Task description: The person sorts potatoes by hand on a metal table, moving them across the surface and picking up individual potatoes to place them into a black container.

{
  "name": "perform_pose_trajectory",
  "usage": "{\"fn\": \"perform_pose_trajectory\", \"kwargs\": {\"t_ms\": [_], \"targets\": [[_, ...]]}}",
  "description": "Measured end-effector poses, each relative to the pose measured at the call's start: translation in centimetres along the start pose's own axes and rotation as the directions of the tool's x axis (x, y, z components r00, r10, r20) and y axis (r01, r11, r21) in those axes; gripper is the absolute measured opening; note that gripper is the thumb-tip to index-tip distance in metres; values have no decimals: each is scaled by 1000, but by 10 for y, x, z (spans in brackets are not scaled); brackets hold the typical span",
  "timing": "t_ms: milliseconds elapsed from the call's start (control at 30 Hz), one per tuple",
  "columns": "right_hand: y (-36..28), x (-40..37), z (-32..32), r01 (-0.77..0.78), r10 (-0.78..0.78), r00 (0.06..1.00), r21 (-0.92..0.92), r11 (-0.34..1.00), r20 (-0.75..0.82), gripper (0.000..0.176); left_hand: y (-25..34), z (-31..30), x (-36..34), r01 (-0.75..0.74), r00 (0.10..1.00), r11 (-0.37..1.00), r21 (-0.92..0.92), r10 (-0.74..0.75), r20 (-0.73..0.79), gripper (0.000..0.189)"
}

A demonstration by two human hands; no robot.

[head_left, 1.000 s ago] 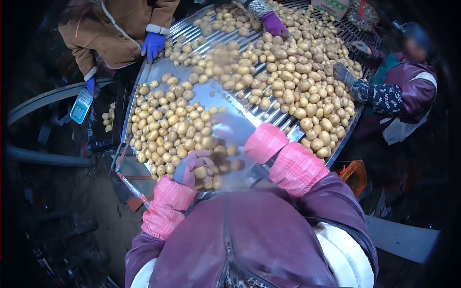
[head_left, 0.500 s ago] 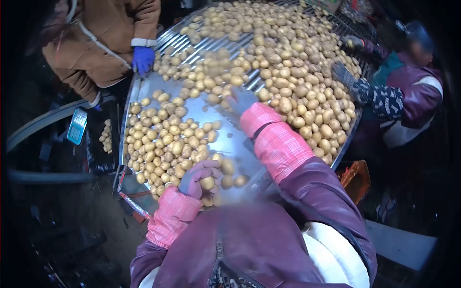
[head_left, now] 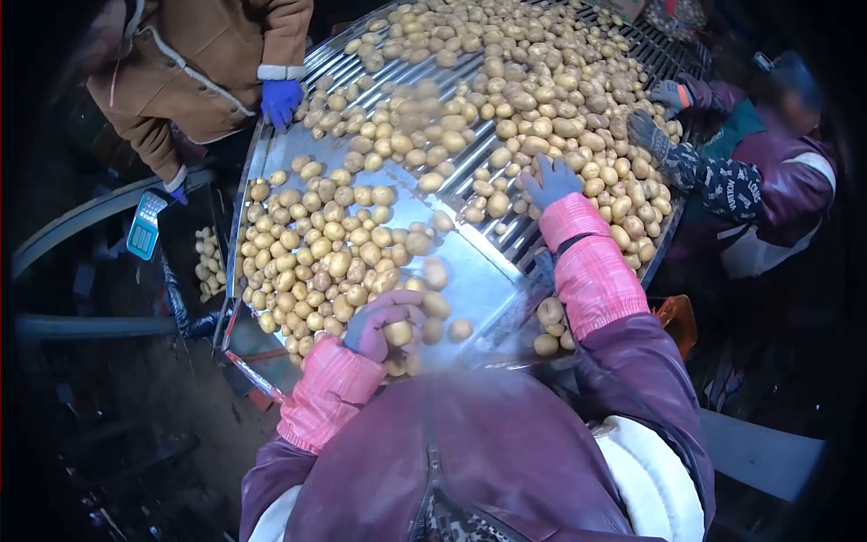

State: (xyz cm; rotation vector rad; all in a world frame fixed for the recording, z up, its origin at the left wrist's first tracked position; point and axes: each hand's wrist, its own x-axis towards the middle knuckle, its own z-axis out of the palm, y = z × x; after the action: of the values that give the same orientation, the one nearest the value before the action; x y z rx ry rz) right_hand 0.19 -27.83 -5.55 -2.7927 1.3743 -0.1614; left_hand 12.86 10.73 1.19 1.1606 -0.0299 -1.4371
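Note:
My left hand (head_left: 384,322), in a grey and pink glove, is curled around a potato (head_left: 397,333) near the front edge of the metal sheet (head_left: 474,271). Loose potatoes (head_left: 312,248) lie thickly spread beside and beyond it. Over on the slatted metal rack (head_left: 465,185), my right hand (head_left: 553,183) is gloved in grey with its fingers apart. It rests at the near edge of a big heap of potatoes (head_left: 578,108) and grips none that I can see.
At the left, a person's blue-gloved hand (head_left: 282,102) rests by the table edge. Another person's grey-gloved hand (head_left: 650,134) touches the heap at the right. A few potatoes (head_left: 549,325) sit below the sheet's right side. An orange crate (head_left: 675,325) stands beyond my right sleeve.
My right hand has moved right, from the sheet's far edge to the heap, baring more slats. Several potatoes shifted on the sheet. My left hand still holds its potato.

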Motion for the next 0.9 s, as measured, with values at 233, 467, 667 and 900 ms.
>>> {"fn": "perform_pose_trajectory", "kwargs": {"t_ms": [233, 467, 667, 900], "targets": [[-22, 3, -27, -48, 60, 959, -50, 998, 276, 66, -9, -6, 2, -64, 996, 984, 163, 54, 69, 34], [-82, -55, -14, 203, -251, 931, 195, 960, 265, 57, -4, 3, -3, -86, 993, 983, 160, 73, 89, 34], [-165, -109, 11, 500, -514, 857, 192, 845, 32, 62, -14, -12, 0, -63, 995, 996, -58, 67, 75, 33], [-193, -125, -55, 575, -681, 727, 623, 530, -92, 58, -26, -33, 18, -244, 969, 968, 64, 241, 55, 44]]}}
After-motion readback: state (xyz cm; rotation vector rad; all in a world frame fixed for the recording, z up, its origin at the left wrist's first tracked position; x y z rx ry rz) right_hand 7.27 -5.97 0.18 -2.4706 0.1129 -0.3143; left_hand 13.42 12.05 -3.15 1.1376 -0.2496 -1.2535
